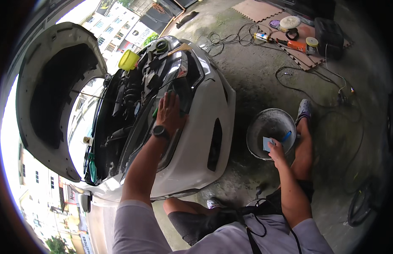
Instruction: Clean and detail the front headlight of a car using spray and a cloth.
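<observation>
My left hand [169,109] lies flat over the headlight at the front of a white car [199,139], with something green showing partly beneath it near the wrist and thumb. Between the fingers and thumb of my right hand [276,150] is a light blue-grey square sheet [267,143], held over a round basin [254,127]. A blue object [286,136] rests inside that basin, near its right wall. The car's hood [23,104] stands raised, and the engine bay is exposed. What lies under my left palm is mostly hidden.
A yellow container [129,60] stands by the engine bay. Hoses and cables [295,89] trail over the concrete floor. On foam mats [257,9] at the upper right lie an orange power tool [296,46], a polishing pad [290,23] and a bottle [262,37]. A black case [330,36] stands beside them.
</observation>
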The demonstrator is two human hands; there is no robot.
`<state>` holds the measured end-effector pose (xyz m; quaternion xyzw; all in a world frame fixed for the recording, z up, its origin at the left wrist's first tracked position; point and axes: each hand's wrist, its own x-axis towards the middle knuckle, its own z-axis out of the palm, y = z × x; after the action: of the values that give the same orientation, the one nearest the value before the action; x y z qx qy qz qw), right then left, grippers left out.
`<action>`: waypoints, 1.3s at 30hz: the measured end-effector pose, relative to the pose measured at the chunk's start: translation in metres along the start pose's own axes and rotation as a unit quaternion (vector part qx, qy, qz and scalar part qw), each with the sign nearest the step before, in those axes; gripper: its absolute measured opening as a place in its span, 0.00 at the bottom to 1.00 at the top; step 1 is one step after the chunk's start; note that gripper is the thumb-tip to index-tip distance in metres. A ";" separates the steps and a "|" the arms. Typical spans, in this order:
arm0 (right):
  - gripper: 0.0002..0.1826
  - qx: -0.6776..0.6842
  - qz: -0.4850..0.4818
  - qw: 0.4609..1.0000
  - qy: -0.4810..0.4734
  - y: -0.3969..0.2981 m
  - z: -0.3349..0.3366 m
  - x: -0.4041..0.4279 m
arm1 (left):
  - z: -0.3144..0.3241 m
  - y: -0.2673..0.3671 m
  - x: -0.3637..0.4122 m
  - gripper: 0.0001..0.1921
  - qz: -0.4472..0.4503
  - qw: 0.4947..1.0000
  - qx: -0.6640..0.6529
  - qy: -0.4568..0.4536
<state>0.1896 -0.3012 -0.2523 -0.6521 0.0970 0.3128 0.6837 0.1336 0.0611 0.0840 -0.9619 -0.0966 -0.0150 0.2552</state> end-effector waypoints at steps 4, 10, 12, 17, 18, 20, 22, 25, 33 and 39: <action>0.27 0.117 0.076 0.990 0.001 -0.038 0.003 -0.014 | 0.009 -0.021 0.063 0.42 0.063 0.997 0.027 -0.045; 0.51 0.245 0.158 0.956 0.007 -0.015 0.001 0.019 | 0.031 -0.014 0.055 0.26 0.195 0.975 -0.088 -0.055; 0.62 0.231 0.186 0.953 0.062 -0.020 0.014 0.019 | 0.029 0.008 0.025 0.22 0.161 0.970 -0.166 -0.075; 0.65 0.135 0.164 0.960 0.181 0.003 0.031 0.044 | 0.054 0.077 -0.045 0.11 -0.038 0.897 -0.428 0.104; 0.56 0.183 0.161 0.953 0.177 -0.007 0.042 0.033 | 0.046 0.091 -0.059 0.11 -0.027 0.907 -0.395 0.144; 0.44 0.312 0.163 0.932 0.079 0.001 0.030 0.038 | 0.032 0.135 -0.077 0.12 -0.041 0.902 -0.381 0.197; 0.42 0.333 0.161 0.928 0.050 0.025 0.014 0.054 | 0.032 0.179 -0.086 0.14 -0.107 0.874 -0.436 0.187; 0.44 0.229 0.322 0.919 0.015 0.033 -0.004 0.052 | 0.041 0.212 -0.110 0.18 -0.204 0.836 -0.486 0.155; 0.45 0.089 0.288 0.917 -0.260 0.000 0.051 -0.036 | 0.053 0.231 -0.149 0.17 -0.134 0.708 -0.691 0.060; 0.20 0.310 0.086 0.877 -0.357 0.060 0.013 0.021 | 0.034 0.269 -0.152 0.12 -0.048 0.601 -0.796 0.060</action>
<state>0.1692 -0.2856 -0.3116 -0.2404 -0.0057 0.5358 0.8094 0.0356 -0.1780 -0.0887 -0.7756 -0.0766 -0.1557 -0.6069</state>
